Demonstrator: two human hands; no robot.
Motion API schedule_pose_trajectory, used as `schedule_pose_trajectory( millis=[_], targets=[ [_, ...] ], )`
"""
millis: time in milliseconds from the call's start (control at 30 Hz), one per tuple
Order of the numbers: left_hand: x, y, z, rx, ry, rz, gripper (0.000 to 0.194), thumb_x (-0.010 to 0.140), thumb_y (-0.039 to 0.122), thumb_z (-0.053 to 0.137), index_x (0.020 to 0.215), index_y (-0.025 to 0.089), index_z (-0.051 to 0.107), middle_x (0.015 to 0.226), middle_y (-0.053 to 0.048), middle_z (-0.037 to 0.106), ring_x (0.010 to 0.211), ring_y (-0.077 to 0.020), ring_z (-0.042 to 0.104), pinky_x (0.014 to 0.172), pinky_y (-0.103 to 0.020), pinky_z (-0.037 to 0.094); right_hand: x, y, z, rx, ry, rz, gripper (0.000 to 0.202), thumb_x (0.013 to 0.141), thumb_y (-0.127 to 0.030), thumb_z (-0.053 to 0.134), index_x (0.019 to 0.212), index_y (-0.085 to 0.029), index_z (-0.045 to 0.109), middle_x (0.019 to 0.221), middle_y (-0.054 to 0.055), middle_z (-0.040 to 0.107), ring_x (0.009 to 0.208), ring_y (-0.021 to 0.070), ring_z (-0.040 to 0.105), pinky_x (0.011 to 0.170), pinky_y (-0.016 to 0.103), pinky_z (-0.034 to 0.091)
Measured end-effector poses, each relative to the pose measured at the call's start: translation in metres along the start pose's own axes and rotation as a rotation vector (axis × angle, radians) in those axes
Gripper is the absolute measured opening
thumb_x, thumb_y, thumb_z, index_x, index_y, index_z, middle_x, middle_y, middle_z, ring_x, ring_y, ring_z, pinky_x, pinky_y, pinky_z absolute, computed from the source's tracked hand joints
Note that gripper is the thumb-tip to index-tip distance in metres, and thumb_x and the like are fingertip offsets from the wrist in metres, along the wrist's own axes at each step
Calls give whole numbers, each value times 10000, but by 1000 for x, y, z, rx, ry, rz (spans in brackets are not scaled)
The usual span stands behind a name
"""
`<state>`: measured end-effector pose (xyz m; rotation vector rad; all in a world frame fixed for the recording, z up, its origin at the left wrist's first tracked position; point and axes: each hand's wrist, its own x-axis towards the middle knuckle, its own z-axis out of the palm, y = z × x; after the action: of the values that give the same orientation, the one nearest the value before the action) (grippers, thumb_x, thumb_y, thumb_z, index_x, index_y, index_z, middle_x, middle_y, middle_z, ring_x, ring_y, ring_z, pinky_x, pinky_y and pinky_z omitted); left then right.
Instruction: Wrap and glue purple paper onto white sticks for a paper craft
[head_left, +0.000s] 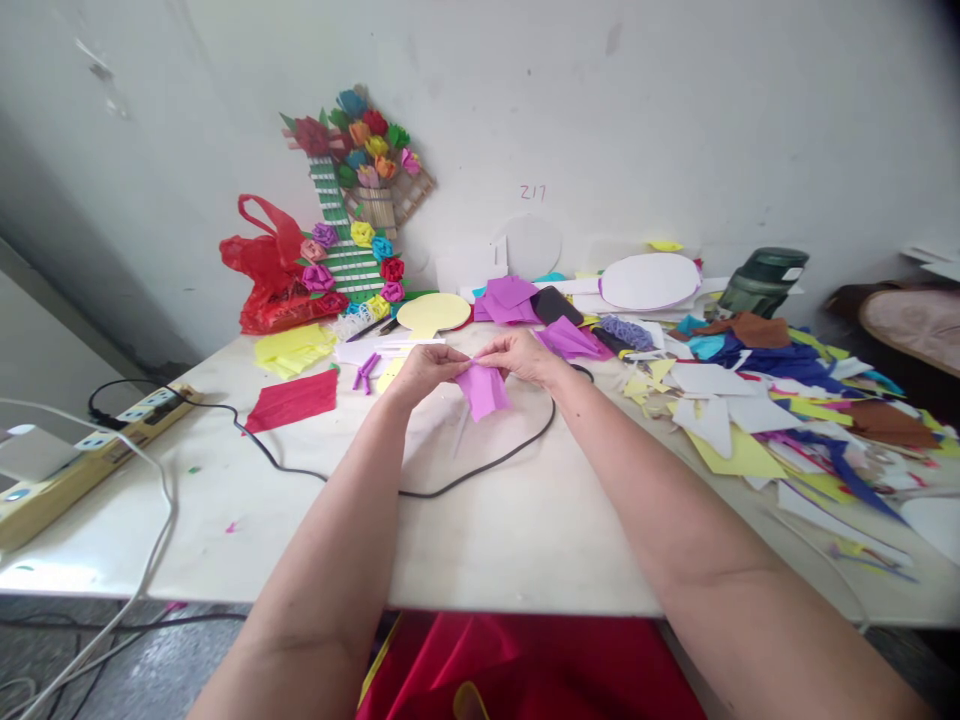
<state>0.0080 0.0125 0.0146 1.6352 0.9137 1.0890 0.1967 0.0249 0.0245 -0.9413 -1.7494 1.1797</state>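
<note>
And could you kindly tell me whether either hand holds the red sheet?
No, the red sheet lies on the table; the left hand and right hand hold a purple sheet.

Craft wkspc: ppr flwrs (376,146), ppr scraps (716,379).

Between the left hand (427,371) and right hand (519,358), a paper piece (485,391) hangs above the desk (517,555). Near the back edge, a bag (266,270) sits left, a bottle (763,283) right. A power strip (75,475) follows the left edge; scraps (739,455) spread rightward.
</note>
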Motion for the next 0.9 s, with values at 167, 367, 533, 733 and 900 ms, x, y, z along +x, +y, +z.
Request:
schedule_pose_trajectory(
  millis=[167,367,533,733,900],
  targets=[
    [0,2,0,-9,17,7,346,535,377,755,740,108,681,663,-64,656,602,-145,588,638,-304,486,-1,-2,1,25,-18,-6,199,620,-306,703,723,-137,687,559,20,632,441,100,537,418,213,433],
    [-1,6,1,-14,47,3,348,519,373,767,738,114,690,675,-64,662,609,-145,591,638,-300,491,-2,-6,1,86,-13,-25,173,619,-264,705,748,-150,684,640,22,658,523,95,567,475,201,452],
    [0,2,-1,-34,5,-8,359,526,358,767,788,121,705,703,-70,675,624,-155,606,655,-310,499,-2,-3,-2,90,-29,11,225,628,-260,703,827,-158,673,705,25,664,614,105,594,523,200,473],
    [3,-4,-3,4,-16,-14,404,542,387,751,838,116,704,694,-73,672,631,-172,614,632,-313,497,1,3,-2,99,-18,-7,223,641,-283,694,815,-151,650,689,22,651,591,104,587,507,202,463],
    [2,-2,0,-6,13,-19,377,523,404,758,754,114,691,670,-63,658,618,-158,606,656,-314,495,0,0,1,94,-9,-28,174,650,-282,678,750,-146,636,629,7,627,540,94,563,496,204,449]
  ],
)
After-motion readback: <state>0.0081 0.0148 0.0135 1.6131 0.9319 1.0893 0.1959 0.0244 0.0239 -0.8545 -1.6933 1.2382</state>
